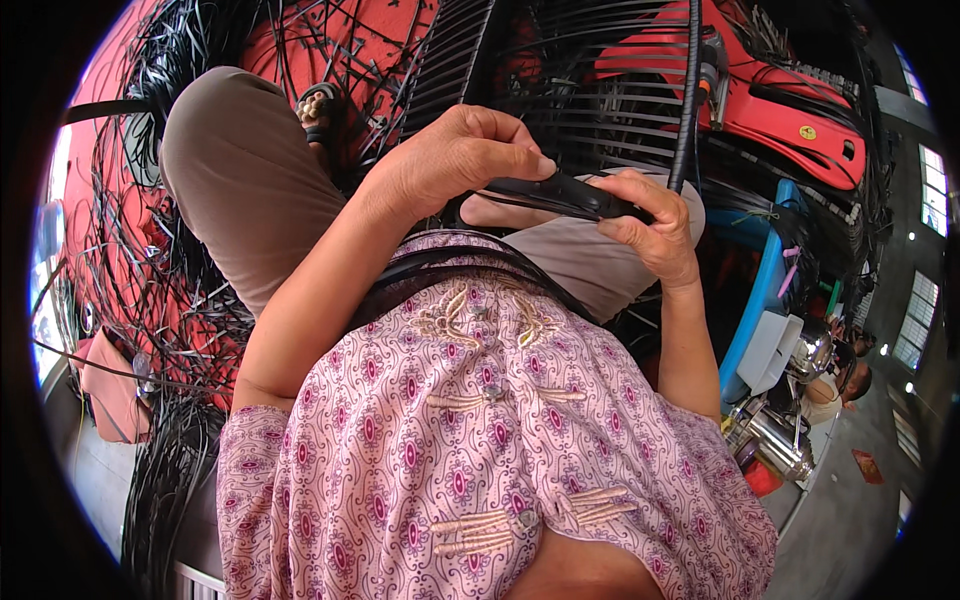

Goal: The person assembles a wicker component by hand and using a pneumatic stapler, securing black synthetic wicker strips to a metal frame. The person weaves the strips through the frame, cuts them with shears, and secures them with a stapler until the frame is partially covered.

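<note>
My right hand (652, 225) is wrapped round a long, dark, handle-shaped piece (575, 192), held level above my lap; its exact kind is not clear. Over its left end, my left hand (470, 150) is closed, thumb and fingers pinched together near the piece's upper edge. Whatever lies between those fingertips is hidden. Thin black strips run just under the piece. Beyond both hands stands a black frame (690, 110) with several flat black strips (625, 90) stretched across it in rows.
Loose black strips (110, 270) lie tangled over a red surface (300, 45) at left. A red plastic seat-like part (800, 130) is at far right. Below it are a blue plastic edge (755, 300), a white container (768, 348) and a shiny metal vessel (775, 440). Another person (835, 390) sits beyond.
</note>
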The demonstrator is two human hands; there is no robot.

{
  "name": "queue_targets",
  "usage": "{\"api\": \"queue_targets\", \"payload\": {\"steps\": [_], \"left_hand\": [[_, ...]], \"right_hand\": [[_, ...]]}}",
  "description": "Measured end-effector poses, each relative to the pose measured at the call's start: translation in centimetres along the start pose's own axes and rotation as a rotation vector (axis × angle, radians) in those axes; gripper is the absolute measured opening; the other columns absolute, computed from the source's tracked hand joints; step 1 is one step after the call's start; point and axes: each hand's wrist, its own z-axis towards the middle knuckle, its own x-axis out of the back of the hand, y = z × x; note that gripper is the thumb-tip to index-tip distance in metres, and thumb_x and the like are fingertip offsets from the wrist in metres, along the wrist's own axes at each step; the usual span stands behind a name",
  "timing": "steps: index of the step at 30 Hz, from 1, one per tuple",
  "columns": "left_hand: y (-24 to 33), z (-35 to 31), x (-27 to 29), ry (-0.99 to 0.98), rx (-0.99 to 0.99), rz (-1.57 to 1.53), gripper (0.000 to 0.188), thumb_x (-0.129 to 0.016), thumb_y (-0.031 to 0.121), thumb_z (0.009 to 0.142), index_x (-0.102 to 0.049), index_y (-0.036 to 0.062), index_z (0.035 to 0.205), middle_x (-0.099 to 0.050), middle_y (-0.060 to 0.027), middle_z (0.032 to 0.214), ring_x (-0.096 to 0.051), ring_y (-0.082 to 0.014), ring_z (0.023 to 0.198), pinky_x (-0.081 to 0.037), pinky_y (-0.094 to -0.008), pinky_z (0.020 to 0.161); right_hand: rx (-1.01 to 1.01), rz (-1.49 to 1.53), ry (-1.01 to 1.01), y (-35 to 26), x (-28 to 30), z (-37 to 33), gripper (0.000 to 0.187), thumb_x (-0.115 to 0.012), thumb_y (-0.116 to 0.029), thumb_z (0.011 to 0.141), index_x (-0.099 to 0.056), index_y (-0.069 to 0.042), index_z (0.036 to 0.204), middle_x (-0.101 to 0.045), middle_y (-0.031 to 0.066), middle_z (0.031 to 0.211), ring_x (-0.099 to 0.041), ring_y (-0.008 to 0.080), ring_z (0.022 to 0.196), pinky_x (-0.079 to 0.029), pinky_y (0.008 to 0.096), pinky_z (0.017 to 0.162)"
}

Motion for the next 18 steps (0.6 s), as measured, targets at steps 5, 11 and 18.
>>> {"api": "queue_targets", "payload": {"steps": [5,11,18], "left_hand": [[-3.1,1.9,1.0,-0.087,0.048,-0.088,0.015,-0.076,0.018,0.082,-0.068,0.0057,0.077,-0.063,0.0017,0.068,-0.051,-0.0046,0.060,-0.038,-0.0203,0.056],[-4.2,2.6,0.3,-0.161,0.034,-0.206,0.009,-0.072,0.012,0.086,-0.069,0.0038,0.086,-0.065,0.0023,0.075,-0.057,-0.0050,0.070,-0.045,-0.0204,0.066],[-4.7,2.8,0.3,-0.139,-0.009,-0.149,0.009,-0.074,0.012,0.085,-0.069,0.0038,0.087,-0.065,0.0034,0.078,-0.057,-0.0039,0.073,-0.043,-0.0194,0.068]], "right_hand": [[-0.014,-0.005,-0.004,-0.1,-0.1,0.2,0.041,-0.078,-0.023,0.077,-0.069,-0.001,0.110,-0.067,0.0086,0.090,-0.061,0.0195,0.080,-0.048,0.0304,0.074],[-0.042,0.039,-0.001,-0.5,-0.1,0.3,0.039,-0.077,-0.018,0.075,-0.069,0.001,0.108,-0.067,0.0097,0.093,-0.062,0.0202,0.084,-0.048,0.0307,0.078],[-0.188,0.050,0.066,-2.6,-0.8,1.0,0.028,-0.070,-0.020,0.081,-0.068,0.002,0.099,-0.065,0.0072,0.088,-0.059,0.0171,0.081,-0.046,0.0283,0.076]]}}
